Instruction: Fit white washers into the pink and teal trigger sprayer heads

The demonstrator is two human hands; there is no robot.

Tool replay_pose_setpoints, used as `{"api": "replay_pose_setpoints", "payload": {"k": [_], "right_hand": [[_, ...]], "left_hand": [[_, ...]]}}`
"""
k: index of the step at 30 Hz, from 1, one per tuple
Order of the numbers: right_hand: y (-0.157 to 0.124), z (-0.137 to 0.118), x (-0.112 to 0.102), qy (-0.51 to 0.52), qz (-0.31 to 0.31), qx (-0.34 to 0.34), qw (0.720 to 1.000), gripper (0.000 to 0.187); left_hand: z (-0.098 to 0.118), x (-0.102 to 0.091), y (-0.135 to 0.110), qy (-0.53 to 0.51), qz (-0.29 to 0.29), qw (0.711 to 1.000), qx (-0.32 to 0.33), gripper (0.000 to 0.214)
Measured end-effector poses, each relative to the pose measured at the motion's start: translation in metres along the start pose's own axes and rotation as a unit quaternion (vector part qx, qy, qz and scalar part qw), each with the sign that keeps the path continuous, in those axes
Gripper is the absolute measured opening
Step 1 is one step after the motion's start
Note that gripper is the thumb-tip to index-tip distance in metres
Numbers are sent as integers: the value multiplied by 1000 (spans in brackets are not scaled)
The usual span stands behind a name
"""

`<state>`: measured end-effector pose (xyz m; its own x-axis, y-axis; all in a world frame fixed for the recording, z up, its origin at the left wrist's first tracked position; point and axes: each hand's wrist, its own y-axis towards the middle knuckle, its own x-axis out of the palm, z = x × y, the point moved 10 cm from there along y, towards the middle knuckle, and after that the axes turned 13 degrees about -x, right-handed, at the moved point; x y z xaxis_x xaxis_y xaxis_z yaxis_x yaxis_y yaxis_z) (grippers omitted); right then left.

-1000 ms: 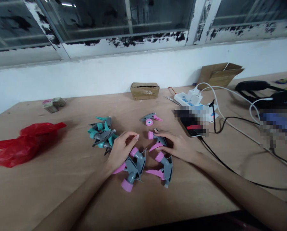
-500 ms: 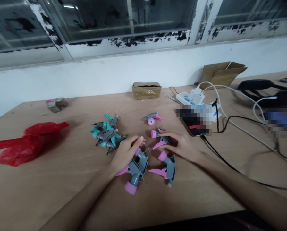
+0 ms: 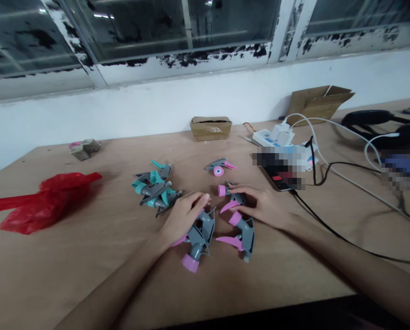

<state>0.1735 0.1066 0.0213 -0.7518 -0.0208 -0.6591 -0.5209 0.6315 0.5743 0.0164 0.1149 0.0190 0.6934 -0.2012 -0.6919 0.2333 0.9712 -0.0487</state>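
Note:
Grey spray-trigger heads with pink caps and levers lie in front of me on a wooden table point(image 3: 105, 256). My left hand point(image 3: 182, 217) rests curled over two of them, stacked point(image 3: 198, 238), fingers wrapped on the upper one. My right hand point(image 3: 261, 206) lies over another pink-capped head point(image 3: 230, 196), its fingers stretched along it. A further head point(image 3: 244, 233) sits just under that hand. One more pink head point(image 3: 220, 167) lies alone farther back. A pile of grey heads with teal parts point(image 3: 155, 188) sits left of my left hand.
A crumpled red plastic bag point(image 3: 43, 201) lies at the left. A small cardboard box point(image 3: 210, 128) and a larger one point(image 3: 316, 101) stand by the wall. A power strip point(image 3: 276, 137), a phone point(image 3: 280, 176) and black and white cables point(image 3: 328, 229) spread over the right side.
My left hand has slid right and closed over the stacked pink-capped heads. The right hand stays on its head. The view has shifted slightly.

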Motion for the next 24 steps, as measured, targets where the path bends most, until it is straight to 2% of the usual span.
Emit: {"api": "replay_pose_setpoints", "payload": {"k": [9, 14, 16, 20, 22, 24], "right_hand": [[5, -18, -3, -5, -27, -23, 999, 33], [5, -30, -16, -72, -31, -49, 996, 31], [4, -38, -15, -75, -41, -60, 995, 40], [-4, -57, 13, -40, -125, -88, 987, 88], [-9, -63, 27, -48, -161, -105, 980, 97], [-12, -61, 35, -61, -172, -108, 977, 94]], "left_hand": [[6, -2, -5, 16, 42, 999, 3, 37], [4, -5, -8, -6, 80, 997, -2, 40], [1, -7, -9, -25, 93, 995, -6, 42], [-2, -9, -7, -51, 98, 994, -9, 44], [0, -9, -8, -51, 90, 995, -4, 40], [4, -8, -9, -43, 81, 996, 2, 35]]}}
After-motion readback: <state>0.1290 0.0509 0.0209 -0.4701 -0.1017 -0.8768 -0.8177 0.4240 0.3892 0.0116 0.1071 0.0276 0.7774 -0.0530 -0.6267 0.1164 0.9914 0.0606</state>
